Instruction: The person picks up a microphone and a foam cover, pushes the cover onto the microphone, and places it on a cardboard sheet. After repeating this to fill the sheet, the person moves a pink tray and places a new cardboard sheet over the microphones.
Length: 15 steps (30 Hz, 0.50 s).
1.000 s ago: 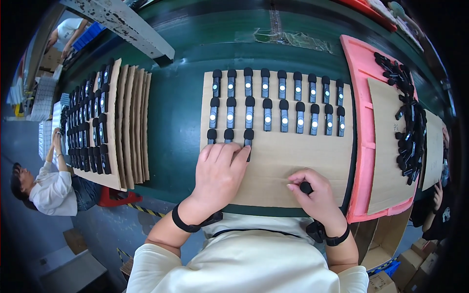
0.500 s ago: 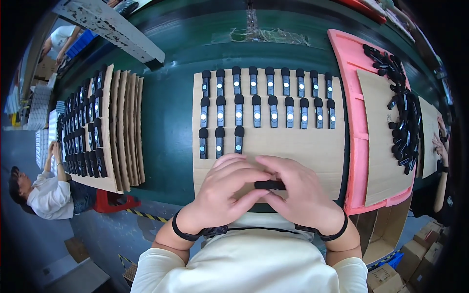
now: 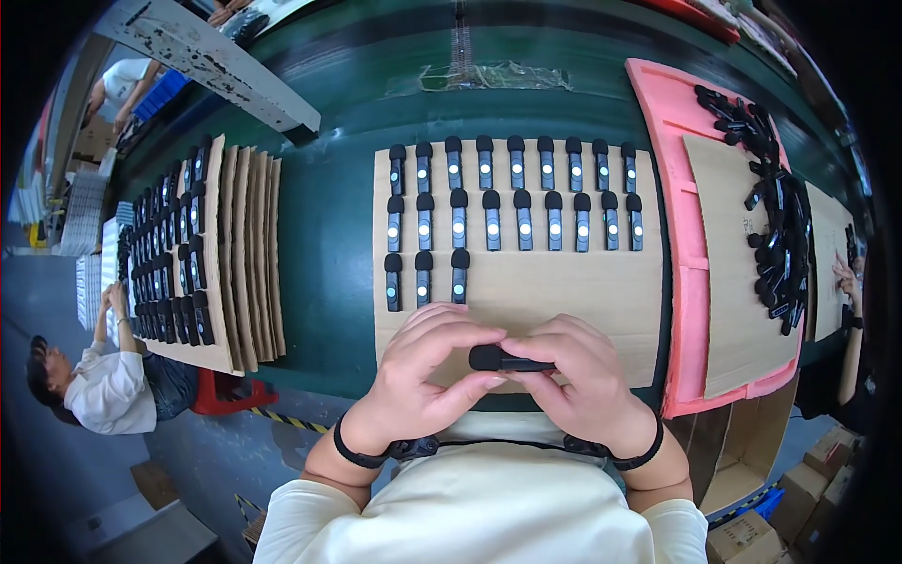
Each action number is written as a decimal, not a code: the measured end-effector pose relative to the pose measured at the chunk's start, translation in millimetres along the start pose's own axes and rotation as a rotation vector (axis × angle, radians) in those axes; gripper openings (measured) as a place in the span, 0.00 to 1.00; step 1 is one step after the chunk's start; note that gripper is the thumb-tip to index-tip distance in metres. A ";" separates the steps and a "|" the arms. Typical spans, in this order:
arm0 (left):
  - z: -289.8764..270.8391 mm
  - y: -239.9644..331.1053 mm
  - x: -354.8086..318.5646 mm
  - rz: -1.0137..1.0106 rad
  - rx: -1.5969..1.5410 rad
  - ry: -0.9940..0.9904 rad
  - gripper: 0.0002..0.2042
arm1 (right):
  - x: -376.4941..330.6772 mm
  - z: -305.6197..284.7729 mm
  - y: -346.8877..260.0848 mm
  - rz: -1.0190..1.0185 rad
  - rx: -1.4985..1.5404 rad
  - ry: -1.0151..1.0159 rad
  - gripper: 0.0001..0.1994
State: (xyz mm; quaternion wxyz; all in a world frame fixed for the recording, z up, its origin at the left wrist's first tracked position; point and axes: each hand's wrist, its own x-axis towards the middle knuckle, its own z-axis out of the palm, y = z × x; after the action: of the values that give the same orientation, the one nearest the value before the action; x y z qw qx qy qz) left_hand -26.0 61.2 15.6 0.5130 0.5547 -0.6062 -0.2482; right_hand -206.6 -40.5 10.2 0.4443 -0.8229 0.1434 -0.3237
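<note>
Both hands hold one small black stick-shaped device level in front of my chest. My left hand grips its rounded left end between thumb and fingers. My right hand closes over its right end. Beneath them lies a brown cardboard sheet on the green table. On that sheet stand rows of the same black devices, each with a light dot; the third row reaches only partway across from the left.
A pink foam tray at the right carries cardboard and a loose pile of black devices. At the left lies a stack of cardboard sheets loaded with devices. Another person works at the lower left; a hand shows at the right edge.
One second ago my hands were apart on the cardboard, the right one on a device. They came together at the front edge and now hold that device between them.
</note>
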 end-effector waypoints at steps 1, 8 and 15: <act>0.7 0.8 0.4 -0.001 0.025 -0.015 0.13 | -0.6 1.3 0.9 -0.016 -0.010 0.013 0.17; 1.0 0.7 2.1 0.039 0.049 -0.035 0.14 | -2.3 -1.0 -2.0 0.042 0.060 0.051 0.19; -0.1 3.0 3.2 0.115 0.100 -0.050 0.14 | -2.6 -0.9 -0.8 -0.006 0.055 0.052 0.19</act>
State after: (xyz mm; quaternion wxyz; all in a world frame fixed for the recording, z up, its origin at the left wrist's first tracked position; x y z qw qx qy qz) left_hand -26.7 59.1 19.4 0.4828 0.5377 -0.6612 -0.2014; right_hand -209.2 -39.2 10.1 0.4619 -0.8022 0.1438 -0.3500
